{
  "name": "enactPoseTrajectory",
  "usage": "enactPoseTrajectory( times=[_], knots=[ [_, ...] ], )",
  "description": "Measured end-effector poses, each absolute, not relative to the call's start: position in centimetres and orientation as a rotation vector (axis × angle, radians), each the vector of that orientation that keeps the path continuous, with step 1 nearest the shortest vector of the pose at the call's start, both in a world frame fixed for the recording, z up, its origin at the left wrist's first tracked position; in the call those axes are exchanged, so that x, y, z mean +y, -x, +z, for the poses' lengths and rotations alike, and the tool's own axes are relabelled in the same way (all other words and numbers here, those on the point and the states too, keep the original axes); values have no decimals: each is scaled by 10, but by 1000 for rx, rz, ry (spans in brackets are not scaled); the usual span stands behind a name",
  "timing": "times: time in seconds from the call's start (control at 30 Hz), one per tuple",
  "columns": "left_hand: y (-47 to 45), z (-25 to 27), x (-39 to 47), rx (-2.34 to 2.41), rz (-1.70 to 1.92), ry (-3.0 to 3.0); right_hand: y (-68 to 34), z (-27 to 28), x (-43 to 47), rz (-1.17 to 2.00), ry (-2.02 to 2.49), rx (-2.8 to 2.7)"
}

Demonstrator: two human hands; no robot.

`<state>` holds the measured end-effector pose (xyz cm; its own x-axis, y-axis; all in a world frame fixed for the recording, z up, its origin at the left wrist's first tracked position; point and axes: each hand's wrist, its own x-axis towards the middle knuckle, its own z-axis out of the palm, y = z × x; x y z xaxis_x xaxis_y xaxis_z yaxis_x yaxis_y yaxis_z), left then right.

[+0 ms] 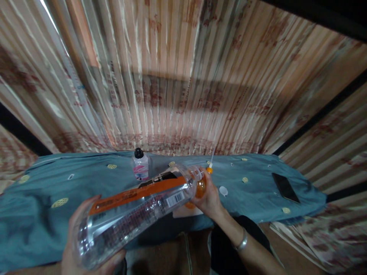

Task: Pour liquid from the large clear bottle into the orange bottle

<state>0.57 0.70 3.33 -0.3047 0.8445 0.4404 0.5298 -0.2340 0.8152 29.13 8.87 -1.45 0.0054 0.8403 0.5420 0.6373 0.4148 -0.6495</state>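
Left hand: wrapped around the base of the large clear bottle, thumb below.

Right hand: at the bottle's neck, fingers curled about a rounded translucent orange piece; silver bracelet at the wrist.

Large bottle: one, orange band along its side, held tilted between both hands; no liquid made out.

Orange-collared stem: one, just beyond the bottle's neck; whether gripped, cannot tell.

Stage, as judged: bottle taken up, handling at the neck under way; no completed join between neck and orange piece can be confirmed, so that part seems unfinished.

Pale card: beneath the bottle's neck, partly hidden.

Black-capped bottle: beyond the large bottle's middle.

White disc: right of the bottle's neck.

Dark flat slab: farther right of the bottle.

Teal sheet: below the bottle.

Patterned curtain: behind the bottle.
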Motion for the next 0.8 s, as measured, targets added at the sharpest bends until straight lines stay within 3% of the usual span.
enactPoseTrajectory(
  times=[0.8],
  knots=[
    [10,19,16,1657,1609,-1769,-290,-13,90,243,1276,-1716]
  ],
)
